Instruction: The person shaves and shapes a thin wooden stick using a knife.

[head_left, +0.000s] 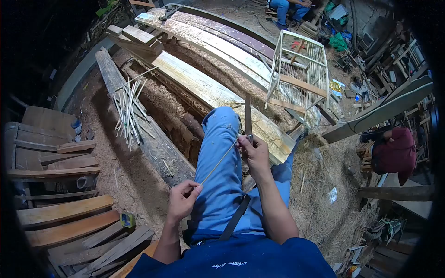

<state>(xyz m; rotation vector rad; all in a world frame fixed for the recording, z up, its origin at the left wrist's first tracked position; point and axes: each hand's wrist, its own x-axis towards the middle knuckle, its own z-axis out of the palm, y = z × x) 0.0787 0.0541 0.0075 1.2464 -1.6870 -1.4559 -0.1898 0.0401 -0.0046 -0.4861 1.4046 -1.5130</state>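
Note:
Between my hands a thin bamboo strip [218, 163] slants above the thigh of my jeans. Its lower end is pinched in the fingers of my left hand [181, 199]. My right hand [255, 156] is closed around the handle of a knife [248, 116], whose broad blade points away from me. The strip's upper end meets the fingers of this hand, near the base of the blade; the exact contact is too small to see. A loose pile of thin strips [127, 111] lies on a weathered plank [150, 139] to my left.
Long light boards [185, 78] stretch ahead, beside my knee. A slatted wooden frame [301, 69] stands at the front right. Cut wood pieces [69, 208] and a tape measure [127, 219] lie at left. Shavings cover the floor. One person [394, 150] is at right, another [287, 9] ahead.

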